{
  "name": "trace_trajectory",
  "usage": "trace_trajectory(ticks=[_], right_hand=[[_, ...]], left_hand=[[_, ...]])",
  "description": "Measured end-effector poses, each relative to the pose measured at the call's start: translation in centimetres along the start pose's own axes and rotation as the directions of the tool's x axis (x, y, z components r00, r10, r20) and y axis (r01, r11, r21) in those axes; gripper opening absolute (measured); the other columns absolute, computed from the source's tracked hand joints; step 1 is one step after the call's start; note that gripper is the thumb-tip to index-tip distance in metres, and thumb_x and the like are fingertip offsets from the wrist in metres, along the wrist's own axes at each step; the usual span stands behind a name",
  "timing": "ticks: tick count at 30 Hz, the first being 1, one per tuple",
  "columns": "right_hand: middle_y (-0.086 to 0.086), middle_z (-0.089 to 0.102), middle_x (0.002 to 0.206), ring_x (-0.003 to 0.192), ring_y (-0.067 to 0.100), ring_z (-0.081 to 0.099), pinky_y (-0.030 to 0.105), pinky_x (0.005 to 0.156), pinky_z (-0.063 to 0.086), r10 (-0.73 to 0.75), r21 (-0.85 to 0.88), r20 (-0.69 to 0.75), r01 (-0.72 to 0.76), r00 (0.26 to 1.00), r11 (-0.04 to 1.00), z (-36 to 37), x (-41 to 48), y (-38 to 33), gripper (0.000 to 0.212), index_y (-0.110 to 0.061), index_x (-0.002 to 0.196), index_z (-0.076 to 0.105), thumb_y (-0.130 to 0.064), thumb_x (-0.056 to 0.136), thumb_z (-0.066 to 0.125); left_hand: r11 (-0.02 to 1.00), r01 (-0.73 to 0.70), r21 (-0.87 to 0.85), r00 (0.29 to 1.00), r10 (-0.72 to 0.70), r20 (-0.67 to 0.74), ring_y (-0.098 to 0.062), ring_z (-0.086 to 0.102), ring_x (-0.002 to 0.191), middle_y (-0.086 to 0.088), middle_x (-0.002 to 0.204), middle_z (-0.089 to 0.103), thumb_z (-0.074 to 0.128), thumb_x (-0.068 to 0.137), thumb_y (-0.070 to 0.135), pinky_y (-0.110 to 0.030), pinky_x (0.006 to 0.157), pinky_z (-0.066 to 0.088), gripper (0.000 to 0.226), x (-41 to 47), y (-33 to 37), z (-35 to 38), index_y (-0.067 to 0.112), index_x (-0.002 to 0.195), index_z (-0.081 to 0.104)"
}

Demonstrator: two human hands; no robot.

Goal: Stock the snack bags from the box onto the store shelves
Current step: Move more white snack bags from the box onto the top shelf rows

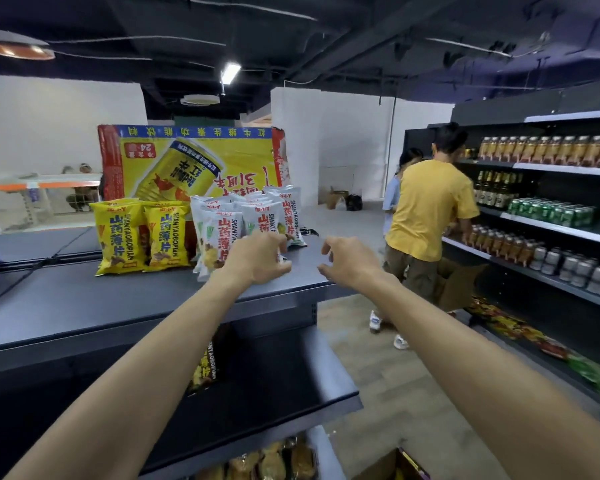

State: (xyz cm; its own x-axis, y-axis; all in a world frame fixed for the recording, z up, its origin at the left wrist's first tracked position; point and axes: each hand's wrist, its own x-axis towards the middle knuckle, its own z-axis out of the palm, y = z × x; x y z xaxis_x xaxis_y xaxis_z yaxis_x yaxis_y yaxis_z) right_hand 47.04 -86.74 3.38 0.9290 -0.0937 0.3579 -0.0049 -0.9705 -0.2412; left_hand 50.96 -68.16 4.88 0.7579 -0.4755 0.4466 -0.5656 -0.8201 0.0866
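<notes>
Several white snack bags [222, 233] stand upright on the grey top shelf [84, 306], with two yellow snack bags [142, 237] to their left. My left hand [257, 258] is at the front of the white bags, its fingers curled against the nearest one. My right hand [347, 261] hovers just right of the bags over bare shelf, fingers loosely curled and holding nothing. The corner of a cardboard box [392, 465] shows at the bottom edge by my feet.
A large yellow and red drink carton [194, 161] stands behind the bags. A lower shelf [274, 386] holds one dark snack bag [205, 368]. Two people [426, 209] work at the drinks shelving [548, 216] across the aisle, an open box beside them.
</notes>
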Motion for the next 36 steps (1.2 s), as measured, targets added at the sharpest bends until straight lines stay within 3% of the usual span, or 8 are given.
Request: trace_trajectory(ticks=[4,6,12,17,22,28,33,36], right_hand=[[-0.001,0.069,0.102,0.096,0.022,0.063,0.033,0.076,0.05,0.049,0.036,0.043,-0.05,0.998,0.998,1.2,-4.4,5.0,0.02,-0.024,0.098,0.063,-0.038,0.085,0.068],[-0.006,0.07,0.093,0.092,0.018,0.064,0.032,0.076,0.052,0.085,0.049,0.12,-0.092,0.989,0.995,3.9,-8.0,8.5,0.019,-0.026,0.093,0.062,-0.039,0.083,0.069],[-0.003,0.071,0.09,0.092,0.02,0.064,0.034,0.079,0.052,0.202,0.113,0.382,-0.262,0.902,0.958,14.7,-16.6,18.4,0.028,-0.021,0.103,0.063,-0.031,0.078,0.073],[0.0,0.071,0.09,0.092,0.025,0.065,0.038,0.079,0.054,0.237,0.135,0.526,-0.355,0.817,0.925,23.2,-20.6,23.9,0.027,-0.024,0.098,0.063,-0.034,0.074,0.071],[0.006,0.07,0.097,0.096,0.029,0.064,0.037,0.08,0.052,0.251,0.078,0.715,-0.432,0.653,0.899,30.2,-24.8,28.6,0.031,-0.02,0.102,0.063,-0.034,0.076,0.07],[0.01,0.068,0.111,0.11,0.031,0.059,0.035,0.087,0.047,0.31,-0.02,0.836,-0.538,0.454,0.843,38.2,-29.5,31.0,0.043,-0.016,0.12,0.058,-0.03,0.082,0.072],[0.011,0.065,0.121,0.117,0.033,0.056,0.037,0.093,0.048,0.351,-0.028,0.854,-0.64,0.384,0.768,43.9,-31.8,31.1,0.056,-0.019,0.134,0.049,-0.022,0.082,0.069],[0.01,0.065,0.124,0.119,0.03,0.056,0.035,0.097,0.045,0.387,0.008,0.847,-0.736,0.365,0.677,47.0,-32.1,30.7,0.065,-0.021,0.141,0.044,-0.021,0.082,0.071]], left_hand=[[0.986,-0.118,-0.115,0.993,0.115,-0.037,-0.013,0.061,0.08,0.01,0.079,0.069,0.063,0.081,0.048,-0.032,0.069,0.051,0.024,-2.0,5.7,4.5,0.027,0.093,0.062],[0.98,-0.124,-0.154,0.99,0.134,0.051,-0.012,0.059,0.079,0.012,0.075,0.067,0.061,0.08,0.048,-0.03,0.066,0.045,0.021,-4.3,8.4,9.1,0.029,0.088,0.06],[0.981,0.003,-0.193,0.903,0.08,0.422,-0.021,0.059,0.08,0.005,0.083,0.065,0.059,0.084,0.044,-0.029,0.055,0.034,0.021,-10.6,13.5,24.1,0.023,0.089,0.062],[0.939,0.187,-0.289,0.813,0.017,0.582,-0.023,0.062,0.071,0.0,0.074,0.065,0.056,0.074,0.039,-0.038,0.059,0.051,0.022,-13.8,15.7,33.0,0.017,0.077,0.06],[0.94,0.313,-0.139,0.653,-0.106,0.75,-0.027,0.065,0.089,0.001,0.091,0.069,0.059,0.081,0.045,-0.034,0.068,0.05,0.022,-18.6,17.3,39.9,0.026,0.093,0.063],[0.869,0.494,-0.033,0.402,-0.195,0.894,-0.024,0.064,0.09,0.003,0.094,0.067,0.061,0.08,0.043,-0.033,0.072,0.052,0.018,-26.0,17.2,45.9,0.029,0.092,0.059],[0.9,0.434,-0.023,0.413,-0.176,0.894,-0.031,0.056,0.108,-0.007,0.12,0.052,0.059,0.089,0.042,-0.041,0.083,0.049,0.051,-28.9,17.2,50.4,0.022,0.132,0.043],[0.895,0.446,0.0,0.421,-0.21,0.883,-0.035,0.056,0.107,-0.012,0.124,0.046,0.06,0.09,0.038,-0.043,0.083,0.048,0.056,-29.3,16.4,53.5,0.017,0.136,0.038]])
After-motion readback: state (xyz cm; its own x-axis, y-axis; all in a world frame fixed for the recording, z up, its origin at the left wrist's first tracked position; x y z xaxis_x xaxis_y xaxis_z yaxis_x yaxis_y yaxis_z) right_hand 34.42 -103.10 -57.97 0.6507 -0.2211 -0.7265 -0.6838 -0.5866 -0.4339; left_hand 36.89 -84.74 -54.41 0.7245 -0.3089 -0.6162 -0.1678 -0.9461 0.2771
